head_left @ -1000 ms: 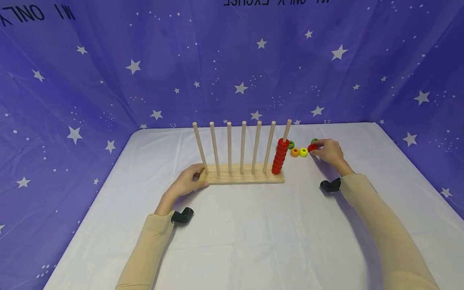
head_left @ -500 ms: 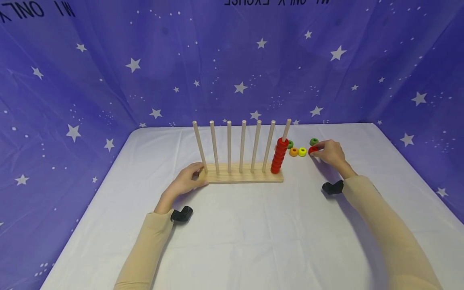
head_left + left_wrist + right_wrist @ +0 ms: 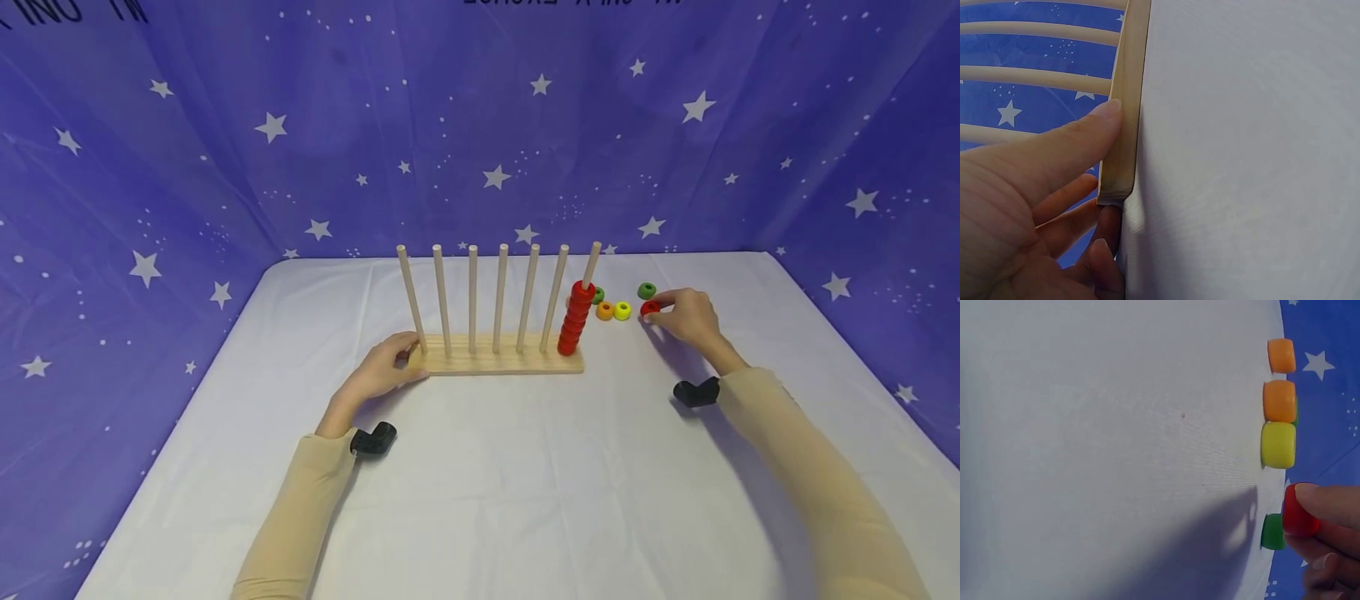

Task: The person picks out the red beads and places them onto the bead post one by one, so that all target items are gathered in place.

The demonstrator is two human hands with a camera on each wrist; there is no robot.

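Observation:
A wooden peg stand (image 3: 487, 363) has a row of several upright pegs on a flat base. Stacked red beads (image 3: 576, 318) fill most of its rightmost peg, while the other pegs are bare. My left hand (image 3: 380, 367) grips the left end of the base; in the left wrist view the thumb lies along the base's side and fingers curl at its end. My right hand (image 3: 688, 318) pinches a red bead (image 3: 1299, 511) between thumb and fingers. In the head view this bead is just in front of a green bead (image 3: 647, 291).
Left of the right hand lie a yellow bead (image 3: 622, 311) and an orange bead (image 3: 604, 311). Another green bead (image 3: 597, 295) is partly hidden behind the red stack. A second orange bead (image 3: 1282, 356) shows in the right wrist view. A starry blue cloth (image 3: 420, 125) hangs behind the white table (image 3: 487, 483).
My right hand has shifted slightly right with the red bead, opening a gap from the yellow bead and uncovering the green one behind. My left hand stays on the stand's base.

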